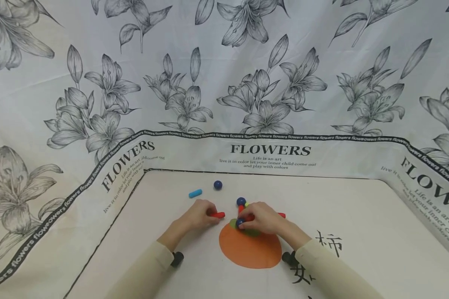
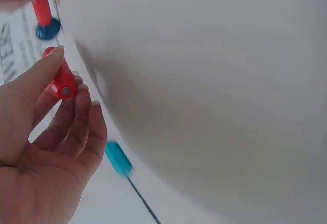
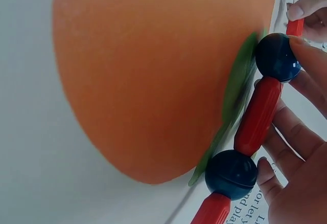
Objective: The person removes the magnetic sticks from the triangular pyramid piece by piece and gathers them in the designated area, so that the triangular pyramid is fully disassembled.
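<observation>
My left hand (image 1: 199,215) pinches a red magnetic rod (image 2: 63,83) between thumb and fingers; a grey metal disc shows in its end. Across from it, my right hand (image 1: 265,218) grips a dark blue ball (image 3: 277,59) with thumb and fingertips. That ball is joined to a red rod (image 3: 258,115), which leads to a second blue ball (image 3: 231,175) with another red rod (image 3: 212,211) beyond it. In the head view a third blue ball (image 1: 241,202) end and a yellow-green bit (image 1: 247,204) show past the right hand, which partly hides the assembly. The left rod is apart from it.
A loose dark blue ball (image 1: 218,185) and a light blue rod (image 1: 195,193) lie farther back on the white tabletop cloth (image 1: 164,274). Beneath the right hand is a printed orange persimmon (image 1: 250,249), with black characters (image 1: 329,243) to its right. A flower-printed curtain (image 1: 187,104) stands behind.
</observation>
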Demonstrator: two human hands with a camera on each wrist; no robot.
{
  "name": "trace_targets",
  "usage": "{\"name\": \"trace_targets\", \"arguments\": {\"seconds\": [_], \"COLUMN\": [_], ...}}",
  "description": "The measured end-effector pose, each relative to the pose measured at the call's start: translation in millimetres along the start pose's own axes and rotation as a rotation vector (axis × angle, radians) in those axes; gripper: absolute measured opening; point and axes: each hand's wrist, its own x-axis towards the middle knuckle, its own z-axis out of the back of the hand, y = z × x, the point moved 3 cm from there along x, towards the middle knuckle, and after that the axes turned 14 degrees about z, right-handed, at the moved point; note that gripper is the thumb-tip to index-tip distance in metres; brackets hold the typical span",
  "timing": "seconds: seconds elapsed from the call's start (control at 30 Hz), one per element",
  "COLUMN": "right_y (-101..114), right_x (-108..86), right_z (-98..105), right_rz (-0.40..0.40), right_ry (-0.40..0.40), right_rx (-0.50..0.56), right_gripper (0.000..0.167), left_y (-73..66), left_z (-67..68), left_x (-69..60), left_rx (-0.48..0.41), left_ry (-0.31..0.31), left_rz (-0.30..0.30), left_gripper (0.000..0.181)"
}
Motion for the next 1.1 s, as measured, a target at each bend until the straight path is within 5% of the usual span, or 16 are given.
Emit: {"name": "trace_targets", "arguments": {"seconds": [0.4,0.8,1.1], "right_y": [3,9,8], "right_x": [-2.6,-1.9,-5.9], "right_z": [-1,-4,3], "right_rz": [-0.027,-0.037,-0.037], "right_ry": [-0.033,-0.039,-0.045], "right_rx": [-0.063,-0.056,0.004], "right_gripper": [0.022,0.024,0.021], "left_y": [78.5,87.9,93.5], "left_z": [51.3,54.6,52.5], "left_x": [-0.9,7.9,8.4], "left_rx": [-0.054,-0.061,-0.083], "left_ry": [-0.166,-0.139,-0.117], "left_rz": [0.118,0.182,0.165], "left_gripper": [0.015,0.019,0.019]}}
